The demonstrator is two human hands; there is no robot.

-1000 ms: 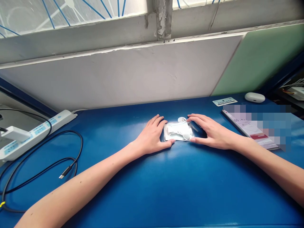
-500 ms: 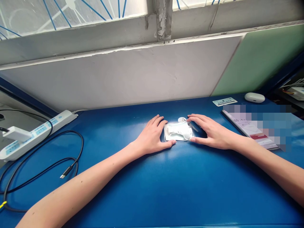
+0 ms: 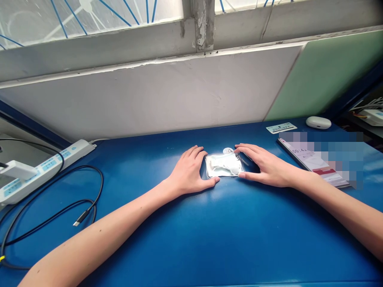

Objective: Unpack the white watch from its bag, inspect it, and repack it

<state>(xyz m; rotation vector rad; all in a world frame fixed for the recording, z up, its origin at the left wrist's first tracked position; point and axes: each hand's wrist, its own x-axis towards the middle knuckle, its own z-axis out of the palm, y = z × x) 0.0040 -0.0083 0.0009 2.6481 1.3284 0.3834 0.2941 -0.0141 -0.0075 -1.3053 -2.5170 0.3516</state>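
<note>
A small clear plastic packet (image 3: 224,165) with a white item inside lies flat on the blue table (image 3: 191,239). The kind of the white item cannot be made out. My left hand (image 3: 189,169) rests at the packet's left side, thumb and fingers spread, with nothing gripped. On the other side, my right hand (image 3: 265,165) curves round the packet's right end with thumb and fingers apart. Its thumb tip is at the near right corner, and its index fingertip is by a round white sticker (image 3: 228,151) at the far edge. Whether these fingertips press the packet is unclear.
At left stand a white power strip (image 3: 49,165) with a plugged-in charger (image 3: 19,170) and a looped black cable (image 3: 101,179). On the right lie a phone (image 3: 317,163) showing a timer, a printed card (image 3: 281,127) and a white earbud case (image 3: 318,122). A wall (image 3: 167,95) borders the back.
The whole view has shifted slightly. My left fingers have drawn a little to the left from the packet's edge; my right hand and the packet look nearly the same.
</note>
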